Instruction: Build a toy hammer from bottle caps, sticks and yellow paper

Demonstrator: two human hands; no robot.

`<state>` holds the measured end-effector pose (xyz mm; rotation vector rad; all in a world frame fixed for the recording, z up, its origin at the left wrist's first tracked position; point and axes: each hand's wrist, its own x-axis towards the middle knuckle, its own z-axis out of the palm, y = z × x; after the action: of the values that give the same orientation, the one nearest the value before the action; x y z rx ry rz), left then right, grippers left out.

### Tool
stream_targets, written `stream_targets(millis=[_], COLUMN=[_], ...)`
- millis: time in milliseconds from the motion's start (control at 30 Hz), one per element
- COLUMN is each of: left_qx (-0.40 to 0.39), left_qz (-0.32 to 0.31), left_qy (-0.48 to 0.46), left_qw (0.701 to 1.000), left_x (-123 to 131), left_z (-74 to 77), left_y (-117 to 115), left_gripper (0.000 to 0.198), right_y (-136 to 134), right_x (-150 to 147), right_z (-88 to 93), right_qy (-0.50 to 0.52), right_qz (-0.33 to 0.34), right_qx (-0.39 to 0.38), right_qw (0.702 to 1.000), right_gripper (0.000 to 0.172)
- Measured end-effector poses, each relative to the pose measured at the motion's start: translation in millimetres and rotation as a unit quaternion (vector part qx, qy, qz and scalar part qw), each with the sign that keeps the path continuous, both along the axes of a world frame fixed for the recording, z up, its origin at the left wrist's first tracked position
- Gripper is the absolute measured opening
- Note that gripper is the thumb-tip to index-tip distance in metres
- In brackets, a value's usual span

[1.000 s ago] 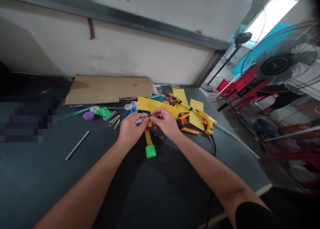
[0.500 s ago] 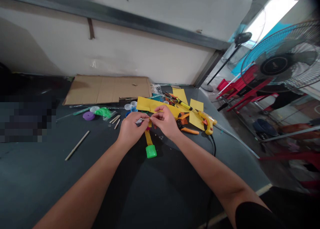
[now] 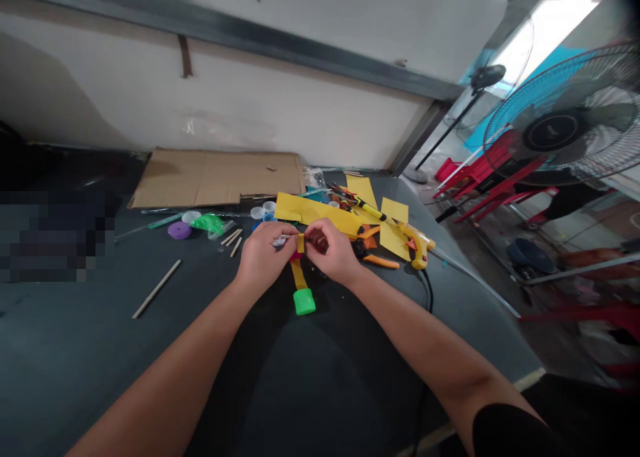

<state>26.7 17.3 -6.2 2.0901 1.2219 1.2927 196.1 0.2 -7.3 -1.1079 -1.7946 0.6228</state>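
My left hand (image 3: 265, 256) is closed, thumb and fingers pinching the upper end of a narrow yellow strip (image 3: 300, 276). A small whitish piece (image 3: 280, 242) shows between its fingers. On the other side of the strip, my right hand (image 3: 336, 254) is closed with its fingertips at the strip's edge; what they pinch is too small to make out. A pink-red part, mostly hidden, lies under the fingers. At the strip's lower end is a bright green block-like piece (image 3: 305, 302).
Yellow sheets (image 3: 320, 214), orange-handled pliers (image 3: 380, 262) and a yellow glue gun (image 3: 417, 244) lie right. Bottle caps, including a purple one (image 3: 179, 230), short sticks and a longer stick (image 3: 157, 289) lie left. Flat cardboard (image 3: 200, 180) is behind; a fan (image 3: 555, 130) stands right.
My right fingers have curled in and shifted slightly, and more of the yellow strip's upper end shows between the hands. The left hand stays almost where it was.
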Motion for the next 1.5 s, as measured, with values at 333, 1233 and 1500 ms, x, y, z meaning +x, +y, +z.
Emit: stream_targets(millis=[333, 1233, 1500], left_qx=[0.015, 0.04, 0.057], left_qz=[-0.012, -0.034, -0.024], left_qy=[0.016, -0.003, -0.005], left_qw=[1.0, 0.999, 0.998], left_x=[0.0, 3.8, 6.5], left_z=[-1.7, -1.6, -1.1], left_y=[0.3, -2.6, -5.7], left_gripper=[0.012, 0.017, 0.014], right_y=[-0.2, 0.2, 0.2], right_x=[4.5, 0.0, -1.0], right_z=[4.4, 8.1, 8.2], right_qy=[-0.134, -0.042, -0.008], right_qz=[-0.011, -0.045, -0.067], right_qx=[0.181, 0.104, 0.049], right_qw=[0.974, 0.993, 0.997], right_gripper=[0.014, 0.004, 0.004])
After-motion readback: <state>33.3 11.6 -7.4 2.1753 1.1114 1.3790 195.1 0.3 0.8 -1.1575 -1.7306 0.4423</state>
